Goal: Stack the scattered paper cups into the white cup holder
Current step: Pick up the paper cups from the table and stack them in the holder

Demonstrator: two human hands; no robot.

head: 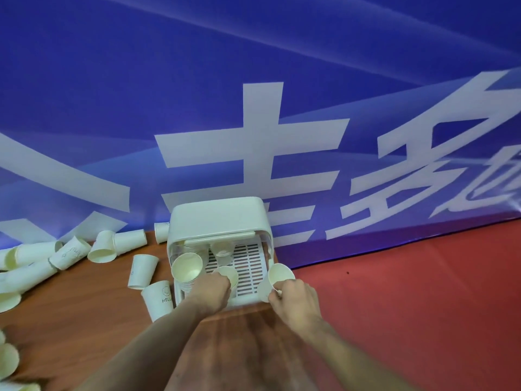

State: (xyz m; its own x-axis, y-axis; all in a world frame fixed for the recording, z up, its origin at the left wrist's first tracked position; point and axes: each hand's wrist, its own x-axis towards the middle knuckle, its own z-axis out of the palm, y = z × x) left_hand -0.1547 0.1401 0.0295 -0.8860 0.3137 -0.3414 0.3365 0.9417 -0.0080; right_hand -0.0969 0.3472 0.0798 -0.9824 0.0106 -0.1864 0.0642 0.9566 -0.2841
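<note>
While left hand [210, 289] grips cup [227, 275], right hand [293, 299] grips tilted cup [277, 279], mouths up.

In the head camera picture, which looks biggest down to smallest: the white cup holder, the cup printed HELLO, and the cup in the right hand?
1. White cup holder, clearly the largest.
2. HELLO cup.
3. Cup in the right hand; it looks smaller, but the right hand covers part of it, so these two cups may really match.

Blue banner [197, 80] w/ big white characters behind; brown wood table [84, 334] at left, red cloth [423, 292] at right.
</note>
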